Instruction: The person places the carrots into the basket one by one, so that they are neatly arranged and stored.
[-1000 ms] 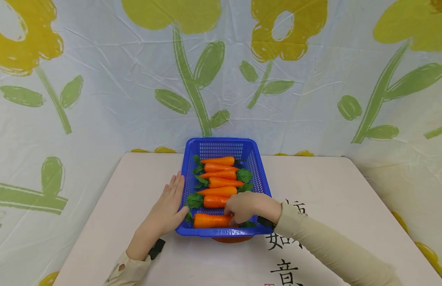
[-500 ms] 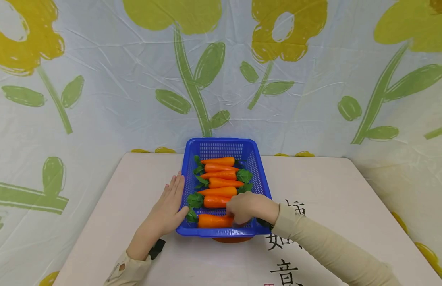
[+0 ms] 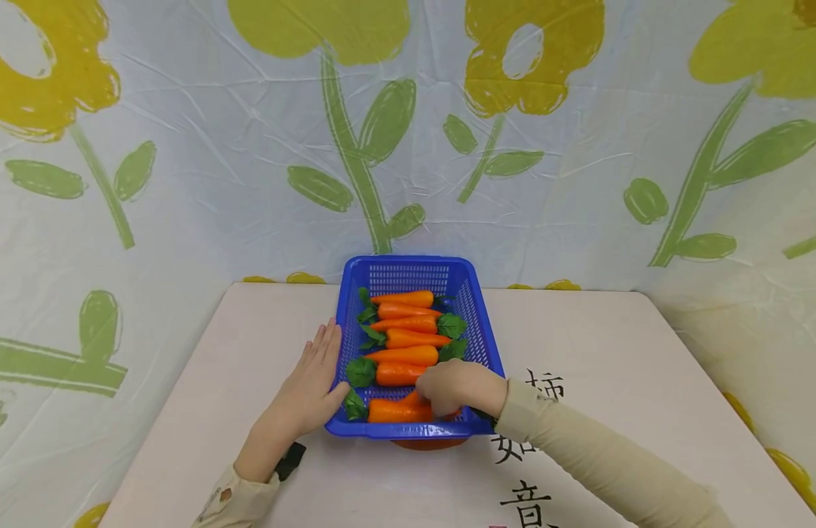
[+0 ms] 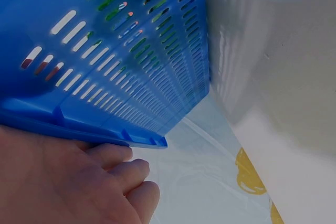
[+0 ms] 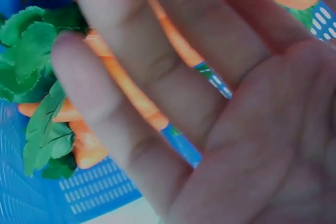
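Observation:
A blue plastic basket (image 3: pixel 483 323) holds several orange carrots (image 3: pixel 410 338) with green leaves, lying crosswise in a row. My left hand (image 3: pixel 306 389) lies flat with straight fingers along the basket's left rim; the left wrist view shows its fingers just under that rim (image 4: pixel 79 136). My right hand (image 3: pixel 457 387) reaches into the front right of the basket, thumb and index finger pinching a carrot (image 3: pixel 416 398) at the front. Against the front wall lies another thick carrot (image 3: pixel 399 411), partly behind the hand. In the right wrist view the other fingers (image 5: pixel 121 114) spread loosely over the carrots.
Under the basket's front edge a reddish-brown rounded shape (image 3: pixel 429 444) shows. The pale table (image 3: pixel 381 484) bears black written characters (image 3: pixel 529 506) at the right. A flower-patterned cloth (image 3: pixel 249 147) hangs behind and at the sides. Dark wrist straps (image 3: pixel 290 460) sit on the forearms.
The front carrot has slid a little to the right, and leaves at its left end show more. An orange piece now rises toward my right fingers. My left hand keeps its place.

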Motion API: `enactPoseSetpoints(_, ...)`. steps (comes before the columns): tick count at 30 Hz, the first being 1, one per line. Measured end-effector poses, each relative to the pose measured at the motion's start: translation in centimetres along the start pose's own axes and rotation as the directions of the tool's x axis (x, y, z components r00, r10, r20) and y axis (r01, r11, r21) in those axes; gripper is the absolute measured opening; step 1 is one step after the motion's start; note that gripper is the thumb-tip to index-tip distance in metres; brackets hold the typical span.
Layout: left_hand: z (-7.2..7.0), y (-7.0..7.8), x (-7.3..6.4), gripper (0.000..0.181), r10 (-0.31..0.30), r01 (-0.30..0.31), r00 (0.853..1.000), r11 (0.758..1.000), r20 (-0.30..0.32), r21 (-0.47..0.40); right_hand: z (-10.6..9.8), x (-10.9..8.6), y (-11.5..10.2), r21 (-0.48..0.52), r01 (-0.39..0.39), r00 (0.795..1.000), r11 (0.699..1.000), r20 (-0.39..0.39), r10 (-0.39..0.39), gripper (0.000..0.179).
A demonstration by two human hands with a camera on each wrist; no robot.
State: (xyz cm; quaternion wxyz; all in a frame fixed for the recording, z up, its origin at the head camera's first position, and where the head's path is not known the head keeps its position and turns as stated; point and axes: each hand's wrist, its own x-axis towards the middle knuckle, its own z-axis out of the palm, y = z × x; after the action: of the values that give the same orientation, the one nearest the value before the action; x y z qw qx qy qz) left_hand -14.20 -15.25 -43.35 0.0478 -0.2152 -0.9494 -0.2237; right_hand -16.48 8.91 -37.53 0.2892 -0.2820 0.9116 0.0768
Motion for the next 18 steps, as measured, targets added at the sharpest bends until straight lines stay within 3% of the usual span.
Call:
enactPoseSetpoints(5,0.1,0.0,0.0,0.082,-0.003,0.003,1.0,1.0,0.006,-0.003,0.3,0.1,0.1,0.051,0.023,1.0,0.998,0.019,-0.024,0.046)
enactPoseSetpoints(10,0.1,0.0,0.0,0.082,-0.008,0.008,1.0,1.0,0.015,0.002,0.5,0.4,0.3,0.087,0.041,0.999,0.995,0.023,-0.043,0.053)
enactPoseSetpoints(15,0.1,-0.1,0.0,0.082,-0.003,0.003,1.0,1.0,0.005,0.002,0.5,0.9,0.4,0.081,0.09,0.996,0.993,-0.004,-0.09,0.047)
enactPoseSetpoints(18,0.1,-0.1,0.0,0.082,-0.003,0.003,1.0,1.0,0.005,-0.001,0.6,1.1,0.4,0.023,0.09,0.995,0.996,-0.042,-0.089,0.02)
